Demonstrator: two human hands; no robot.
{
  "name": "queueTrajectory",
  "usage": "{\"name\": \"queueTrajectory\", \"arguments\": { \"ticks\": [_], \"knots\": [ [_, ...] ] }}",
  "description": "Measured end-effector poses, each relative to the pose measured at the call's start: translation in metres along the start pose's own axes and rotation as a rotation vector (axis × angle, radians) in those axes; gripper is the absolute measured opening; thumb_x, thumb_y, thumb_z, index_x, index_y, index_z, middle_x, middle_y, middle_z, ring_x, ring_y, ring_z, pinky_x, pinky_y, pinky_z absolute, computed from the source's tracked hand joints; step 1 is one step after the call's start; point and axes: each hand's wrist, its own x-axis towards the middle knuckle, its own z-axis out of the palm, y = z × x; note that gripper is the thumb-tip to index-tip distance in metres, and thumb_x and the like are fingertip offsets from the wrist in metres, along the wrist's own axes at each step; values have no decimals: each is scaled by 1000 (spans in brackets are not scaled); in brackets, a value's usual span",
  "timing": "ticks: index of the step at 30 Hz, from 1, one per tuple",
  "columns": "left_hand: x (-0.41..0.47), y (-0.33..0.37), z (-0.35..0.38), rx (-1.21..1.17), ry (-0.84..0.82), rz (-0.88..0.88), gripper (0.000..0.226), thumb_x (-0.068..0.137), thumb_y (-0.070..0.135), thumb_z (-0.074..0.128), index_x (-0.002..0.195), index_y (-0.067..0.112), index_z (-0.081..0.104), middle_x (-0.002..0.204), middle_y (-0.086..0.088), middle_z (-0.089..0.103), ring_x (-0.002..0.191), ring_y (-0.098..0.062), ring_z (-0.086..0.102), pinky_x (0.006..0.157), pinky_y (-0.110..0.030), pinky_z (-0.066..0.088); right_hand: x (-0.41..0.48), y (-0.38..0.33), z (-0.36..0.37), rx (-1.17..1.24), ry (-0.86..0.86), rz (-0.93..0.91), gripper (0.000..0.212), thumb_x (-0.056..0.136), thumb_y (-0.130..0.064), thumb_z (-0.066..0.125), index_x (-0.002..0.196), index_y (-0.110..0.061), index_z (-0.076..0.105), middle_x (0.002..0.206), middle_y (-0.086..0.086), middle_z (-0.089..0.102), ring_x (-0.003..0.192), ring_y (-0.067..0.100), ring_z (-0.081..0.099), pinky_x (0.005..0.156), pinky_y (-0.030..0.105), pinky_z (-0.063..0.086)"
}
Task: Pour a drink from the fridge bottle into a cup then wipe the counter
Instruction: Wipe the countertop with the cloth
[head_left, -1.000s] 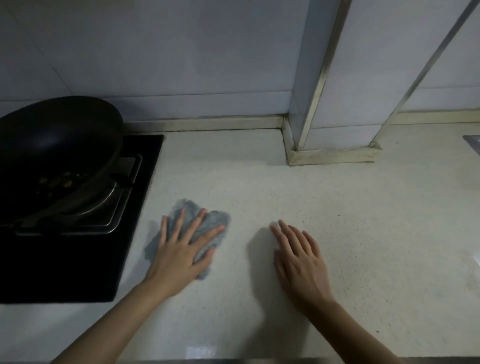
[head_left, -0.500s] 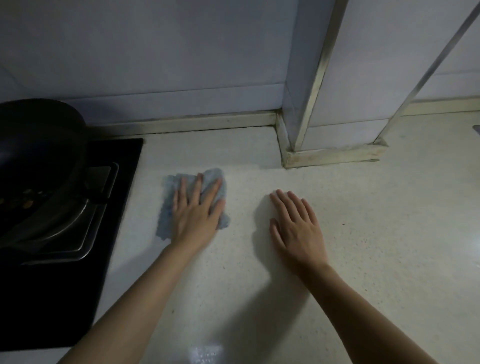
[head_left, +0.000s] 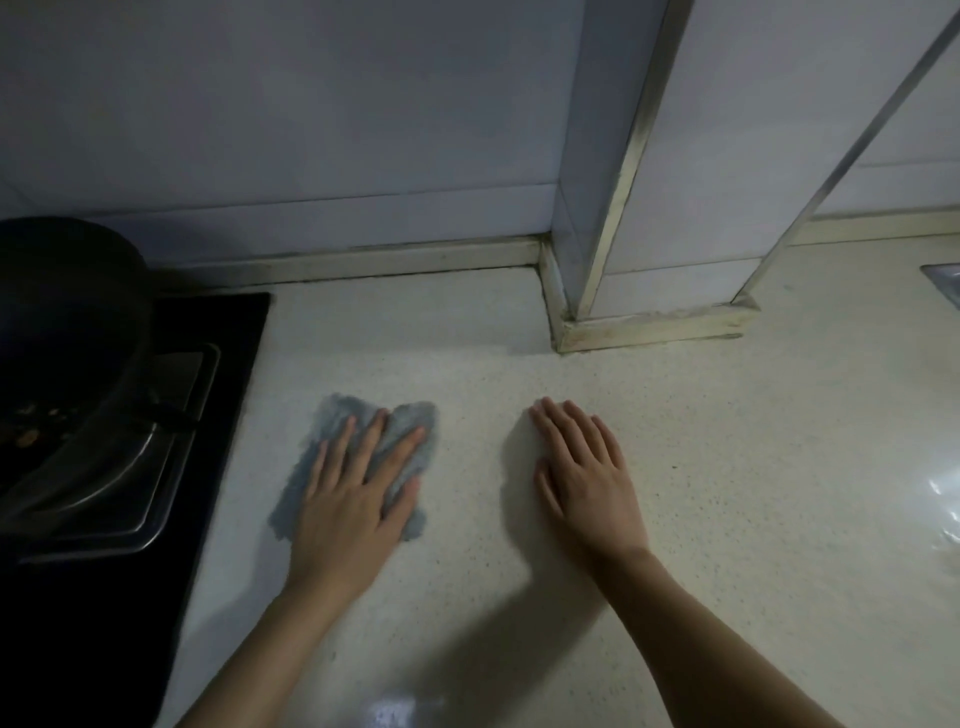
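Observation:
A grey-blue cloth (head_left: 337, 422) lies flat on the pale speckled counter (head_left: 737, 519), just right of the stove. My left hand (head_left: 349, 501) presses down on the cloth with fingers spread, covering its middle. Flat on the bare counter to the right of the cloth rests my right hand (head_left: 588, 480), fingers together and holding nothing. No bottle or cup is in view.
A black pan (head_left: 67, 322) with food bits sits on the black stove (head_left: 228, 332) at the left. A tiled pillar (head_left: 660, 218) juts onto the counter at the back. A shiny wet patch (head_left: 943, 499) and a metal edge (head_left: 944, 280) show at the far right.
My left hand slid the cloth away toward the wall, then back toward me and slightly left. My right hand has stayed flat in about the same spot.

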Motion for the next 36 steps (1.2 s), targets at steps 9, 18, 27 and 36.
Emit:
{"name": "queueTrajectory", "arguments": {
  "ticks": [9, 18, 27, 36],
  "knots": [
    [108, -5, -2, 15, -72, -316, 59, 103, 50, 14, 155, 38, -10, 165, -5, -13, 150, -37, -14, 122, -51, -6, 0, 4, 3, -11, -11, -4, 56, 99, -37, 24, 152, -19, 20, 158, -1, 23, 147, 16, 11, 120, 40, 9],
    [41, 57, -4, -50, -152, 97, 58, 98, 62, 1, 153, 47, -10, 164, 12, -15, 150, -19, -22, 123, -41, -8, -1, 2, 3, -35, -26, -7, 55, 100, -38, 23, 152, -18, 20, 158, 0, 21, 147, 15, 9, 119, 39, 7],
    [23, -33, -10, -95, -96, -12, 54, 101, 56, 8, 154, 48, 0, 164, 14, -11, 151, -11, -16, 123, -34, -10, 2, -5, -3, -89, -43, 21, 55, 98, -35, 25, 148, -12, 31, 153, 7, 33, 143, 26, 25, 117, 44, 19],
    [52, -24, -7, -115, -25, -101, 57, 99, 58, 10, 154, 47, 5, 165, 12, -5, 151, -11, -14, 123, -34, -5, 71, -13, -20, -153, -48, -156, 52, 100, -33, 30, 149, -14, 27, 157, 10, 22, 145, 27, 19, 119, 43, 16]
  ]
}}
